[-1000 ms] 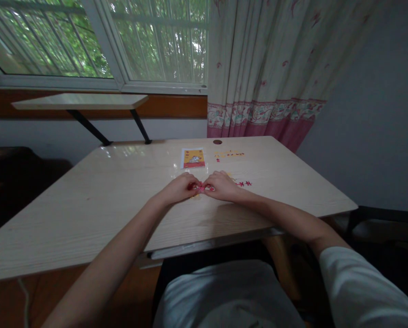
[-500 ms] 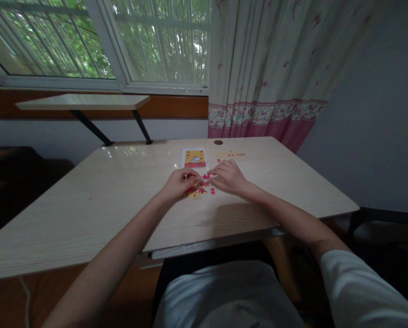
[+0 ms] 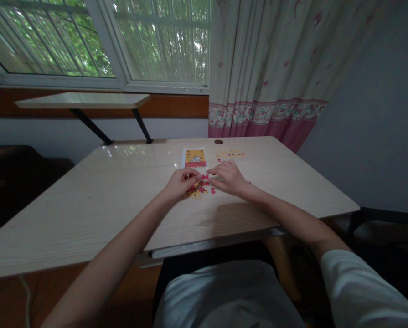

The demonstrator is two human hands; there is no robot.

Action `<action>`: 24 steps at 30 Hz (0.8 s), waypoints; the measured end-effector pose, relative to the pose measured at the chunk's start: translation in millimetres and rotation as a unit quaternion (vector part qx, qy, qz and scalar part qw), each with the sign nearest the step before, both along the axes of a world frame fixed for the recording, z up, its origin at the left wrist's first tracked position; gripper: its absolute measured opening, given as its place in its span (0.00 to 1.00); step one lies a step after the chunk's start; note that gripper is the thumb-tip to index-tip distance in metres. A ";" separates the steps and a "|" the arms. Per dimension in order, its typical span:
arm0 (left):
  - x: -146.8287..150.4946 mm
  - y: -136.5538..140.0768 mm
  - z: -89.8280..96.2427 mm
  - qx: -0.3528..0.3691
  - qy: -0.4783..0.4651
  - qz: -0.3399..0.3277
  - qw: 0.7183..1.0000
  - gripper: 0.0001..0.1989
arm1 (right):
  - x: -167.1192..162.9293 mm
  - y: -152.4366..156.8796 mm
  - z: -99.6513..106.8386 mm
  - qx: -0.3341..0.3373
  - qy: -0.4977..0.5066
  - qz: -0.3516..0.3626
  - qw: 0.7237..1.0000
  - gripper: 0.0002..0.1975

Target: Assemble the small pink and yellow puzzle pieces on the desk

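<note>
My left hand [image 3: 181, 184] is closed in a pinch, its fingertips at the edge of a pink jigsaw puzzle piece [image 3: 205, 176] held above the table. On the other side of that piece, my right hand [image 3: 228, 176] has its thumb and index finger apart, close to it. Below the hands lies a loose pile of red and yellow puzzle pieces [image 3: 201, 189], partly covered by my left hand. One pink piece [image 3: 213, 190] rests just right of the pile. A picture card [image 3: 195, 158] with a white cartoon figure on yellow and red lies beyond my left hand.
Several yellow and red pieces [image 3: 236, 154] lie in a group farther back on the pale wooden table [image 3: 121, 200]. Near them are a single red piece [image 3: 219, 160] and a round cable hole [image 3: 219, 141]. A raised shelf [image 3: 87, 100] stands at the back left.
The right index finger and thumb have spread slightly around the pink piece, which shows more fully between the hands. The left hand keeps its pinch in nearly the same place.
</note>
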State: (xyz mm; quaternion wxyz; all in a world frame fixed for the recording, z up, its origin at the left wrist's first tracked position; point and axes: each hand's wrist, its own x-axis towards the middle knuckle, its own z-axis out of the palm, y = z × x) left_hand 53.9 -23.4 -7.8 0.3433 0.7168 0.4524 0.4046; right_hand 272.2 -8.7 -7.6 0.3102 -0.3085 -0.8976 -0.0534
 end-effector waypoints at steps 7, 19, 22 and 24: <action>-1.1 2.9 -0.9 -0.002 -0.023 -0.008 1.000 0.14 | 0.6 2.5 -4.0 -0.013 0.034 -0.006 0.999 0.15; -0.6 2.5 -0.6 -0.002 -0.011 -0.017 1.000 0.16 | 0.4 -0.9 -1.8 -0.017 0.049 -0.005 0.999 0.14; -8.7 8.2 -1.5 0.022 0.017 0.008 1.000 0.17 | 5.4 2.6 0.4 -0.007 0.050 -0.022 0.998 0.14; -17.1 11.9 0.0 0.062 0.081 0.024 0.995 0.15 | 10.9 5.8 2.7 0.005 0.059 -0.030 0.998 0.15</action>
